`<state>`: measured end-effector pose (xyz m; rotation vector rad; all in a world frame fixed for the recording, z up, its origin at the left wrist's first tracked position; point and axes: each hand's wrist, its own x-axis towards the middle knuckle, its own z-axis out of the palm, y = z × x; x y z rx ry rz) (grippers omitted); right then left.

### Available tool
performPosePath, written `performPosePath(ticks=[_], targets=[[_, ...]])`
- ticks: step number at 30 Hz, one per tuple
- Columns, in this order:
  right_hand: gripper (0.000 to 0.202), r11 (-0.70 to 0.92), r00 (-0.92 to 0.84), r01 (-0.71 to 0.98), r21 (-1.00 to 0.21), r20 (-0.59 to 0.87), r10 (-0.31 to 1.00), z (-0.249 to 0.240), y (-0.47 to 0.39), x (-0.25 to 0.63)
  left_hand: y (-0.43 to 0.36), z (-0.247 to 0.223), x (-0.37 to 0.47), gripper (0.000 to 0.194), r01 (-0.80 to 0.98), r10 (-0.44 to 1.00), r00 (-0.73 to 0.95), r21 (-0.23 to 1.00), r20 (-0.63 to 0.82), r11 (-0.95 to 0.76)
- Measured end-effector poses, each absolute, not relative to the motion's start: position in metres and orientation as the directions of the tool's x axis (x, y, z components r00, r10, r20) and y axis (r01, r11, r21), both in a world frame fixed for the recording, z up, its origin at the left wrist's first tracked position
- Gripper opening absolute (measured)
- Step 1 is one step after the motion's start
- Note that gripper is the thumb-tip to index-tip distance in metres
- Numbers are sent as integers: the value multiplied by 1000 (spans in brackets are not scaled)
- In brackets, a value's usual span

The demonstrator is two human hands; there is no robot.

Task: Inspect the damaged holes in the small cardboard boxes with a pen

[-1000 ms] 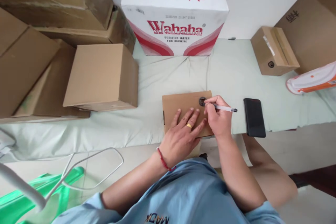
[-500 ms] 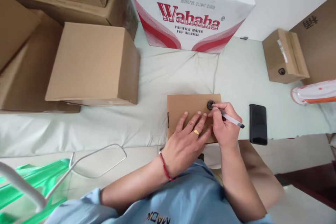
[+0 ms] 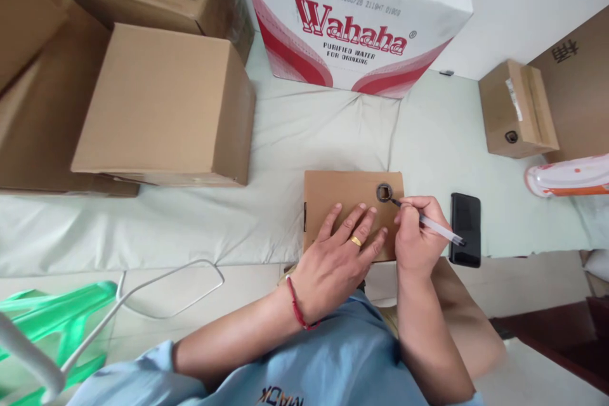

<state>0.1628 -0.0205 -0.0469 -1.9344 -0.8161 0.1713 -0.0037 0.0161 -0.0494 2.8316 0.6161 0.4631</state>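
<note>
A small flat cardboard box [image 3: 328, 193] lies at the table's front edge. My left hand [image 3: 340, 254] rests on it, palm down with fingers spread. Between the thumb and fingers of my right hand [image 3: 421, 235] is a pen [image 3: 440, 229] with a pale barrel and dark end. Its dark tip points at the lower right of a black ring mark [image 3: 384, 192], drawn thickly on the box's upper right with a bare brown middle. I cannot tell whether the tip touches the cardboard.
A black phone [image 3: 465, 228] lies right of my right hand. Behind stands a white and red Wahaha water carton [image 3: 352, 25]. Cardboard boxes [image 3: 157, 101] are stacked at left; a smaller box [image 3: 516, 108] with a dark mark stands at right. A green bag [image 3: 71, 304] and metal frame sit lower left.
My right hand and the pen have drawn back down and right from the ring mark, which now shows fully. The left hand stays on the box. The view has shifted slightly.
</note>
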Motion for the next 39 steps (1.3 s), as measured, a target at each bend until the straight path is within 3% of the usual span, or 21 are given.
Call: performPosePath(ticks=[5,16,39], targets=[[15,-225,719,442,-868,192,668,-43,-18,164,16,-51,-4,46,372,438,858,265,268,-890],[16,-263,655,485,-834,147,741,-42,-14,164,16,-50,-3,47,376,439,870,271,227,-886],[15,-313,783,460,-831,213,585,-46,-12,164,15,-52,-4,47,373,439,859,263,265,-890]])
